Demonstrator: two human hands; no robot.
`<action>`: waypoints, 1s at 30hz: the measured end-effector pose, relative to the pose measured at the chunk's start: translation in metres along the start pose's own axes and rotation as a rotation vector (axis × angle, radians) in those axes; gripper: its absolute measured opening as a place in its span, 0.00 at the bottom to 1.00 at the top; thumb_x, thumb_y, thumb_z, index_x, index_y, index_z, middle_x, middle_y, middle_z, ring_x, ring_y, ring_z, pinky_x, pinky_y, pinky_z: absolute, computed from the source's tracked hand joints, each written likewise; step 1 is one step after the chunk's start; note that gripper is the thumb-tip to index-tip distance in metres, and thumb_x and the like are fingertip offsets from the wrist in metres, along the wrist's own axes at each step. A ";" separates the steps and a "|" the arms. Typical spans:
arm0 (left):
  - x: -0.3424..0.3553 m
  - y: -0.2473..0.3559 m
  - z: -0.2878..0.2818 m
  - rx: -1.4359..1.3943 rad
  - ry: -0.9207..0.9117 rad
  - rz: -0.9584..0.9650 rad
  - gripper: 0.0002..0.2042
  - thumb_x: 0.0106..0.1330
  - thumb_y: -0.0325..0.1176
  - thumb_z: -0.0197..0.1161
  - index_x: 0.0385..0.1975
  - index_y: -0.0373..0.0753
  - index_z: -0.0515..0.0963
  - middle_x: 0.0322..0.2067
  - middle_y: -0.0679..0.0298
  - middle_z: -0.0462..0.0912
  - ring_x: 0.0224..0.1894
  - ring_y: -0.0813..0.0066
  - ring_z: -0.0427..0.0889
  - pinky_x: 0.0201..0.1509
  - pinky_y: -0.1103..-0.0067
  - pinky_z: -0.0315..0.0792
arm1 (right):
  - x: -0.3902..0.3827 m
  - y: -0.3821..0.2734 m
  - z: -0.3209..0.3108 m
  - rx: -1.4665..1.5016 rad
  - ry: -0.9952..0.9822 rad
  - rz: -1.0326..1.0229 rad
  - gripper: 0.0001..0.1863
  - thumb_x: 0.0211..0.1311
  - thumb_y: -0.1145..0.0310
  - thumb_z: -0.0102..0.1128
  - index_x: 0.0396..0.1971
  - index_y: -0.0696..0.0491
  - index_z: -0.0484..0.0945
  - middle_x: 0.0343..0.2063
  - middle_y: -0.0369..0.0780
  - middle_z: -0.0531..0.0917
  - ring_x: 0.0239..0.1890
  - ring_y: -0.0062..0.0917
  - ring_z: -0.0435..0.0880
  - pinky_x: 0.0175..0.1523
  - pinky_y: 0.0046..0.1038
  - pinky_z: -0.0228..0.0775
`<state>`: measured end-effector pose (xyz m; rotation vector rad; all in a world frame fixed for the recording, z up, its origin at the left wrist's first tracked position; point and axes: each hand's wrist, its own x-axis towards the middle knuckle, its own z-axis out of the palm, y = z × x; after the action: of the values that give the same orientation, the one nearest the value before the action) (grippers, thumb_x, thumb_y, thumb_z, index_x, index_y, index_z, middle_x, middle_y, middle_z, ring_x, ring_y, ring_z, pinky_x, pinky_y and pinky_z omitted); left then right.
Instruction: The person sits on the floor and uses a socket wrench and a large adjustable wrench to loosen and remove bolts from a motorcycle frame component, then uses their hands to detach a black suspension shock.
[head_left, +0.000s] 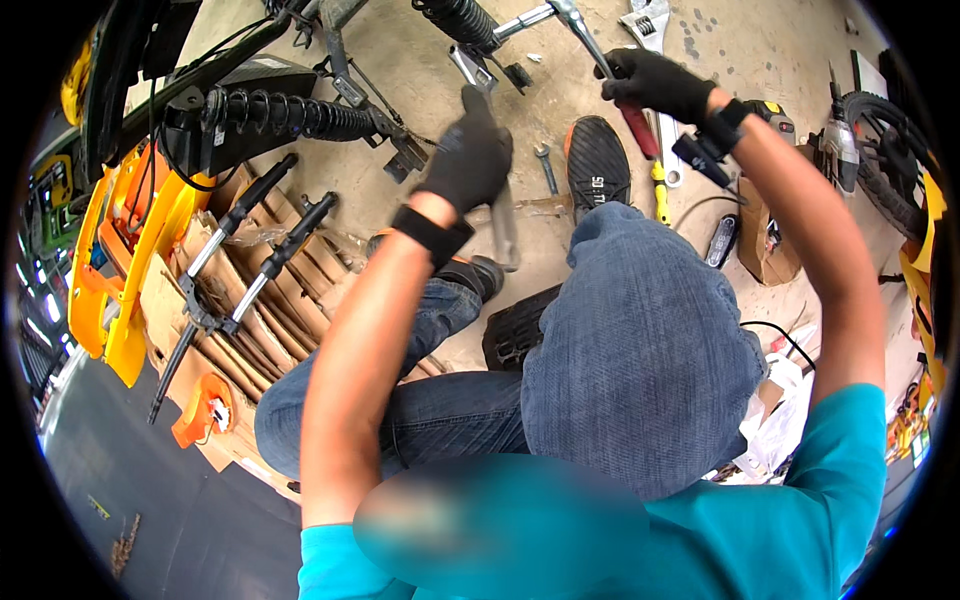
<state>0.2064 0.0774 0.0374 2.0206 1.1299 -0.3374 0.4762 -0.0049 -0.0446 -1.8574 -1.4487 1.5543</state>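
Note:
My left hand, in a black glove, is closed around a metal wrench. The wrench's head reaches up beside the lower end of a black coil-spring shock absorber; its handle end is blurred below the hand. At upper right, my gloved right hand grips a ratchet wrench. From the ratchet's head a chrome socket piece points left to the same shock absorber's end. Below the right hand a red handle sticks out, in line with the ratchet.
On the floor lie an adjustable wrench, a small wrench and a yellow-handled screwdriver. Another spring shock hangs on a dark frame at left. Fork tubes rest on flattened cardboard. A wheel stands at right.

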 end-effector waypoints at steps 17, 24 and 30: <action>0.006 -0.006 0.052 0.304 0.044 -0.093 0.37 0.63 0.24 0.49 0.64 0.20 0.32 0.38 0.37 0.74 0.40 0.46 0.81 0.42 0.62 0.76 | -0.006 -0.037 -0.044 -0.201 0.099 -0.579 0.17 0.66 0.58 0.53 0.40 0.59 0.78 0.31 0.41 0.83 0.30 0.21 0.82 0.37 0.23 0.78; 0.007 -0.004 0.086 0.229 0.173 -0.180 0.40 0.62 0.24 0.53 0.64 0.21 0.30 0.42 0.37 0.71 0.36 0.47 0.81 0.38 0.63 0.77 | 0.002 -0.058 -0.045 0.187 -0.136 -0.054 0.15 0.65 0.60 0.53 0.36 0.58 0.78 0.30 0.41 0.83 0.29 0.21 0.82 0.35 0.24 0.77; 0.009 0.004 0.005 0.046 0.000 0.009 0.33 0.61 0.36 0.57 0.58 0.17 0.53 0.31 0.38 0.79 0.35 0.47 0.81 0.39 0.64 0.75 | 0.022 0.021 0.016 -0.049 0.023 -0.033 0.14 0.59 0.66 0.59 0.42 0.57 0.73 0.36 0.40 0.79 0.39 0.25 0.77 0.48 0.27 0.70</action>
<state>0.2153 0.0779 0.0312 2.0649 1.1219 -0.3619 0.4702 -0.0013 -0.0785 -1.8629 -1.5119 1.4899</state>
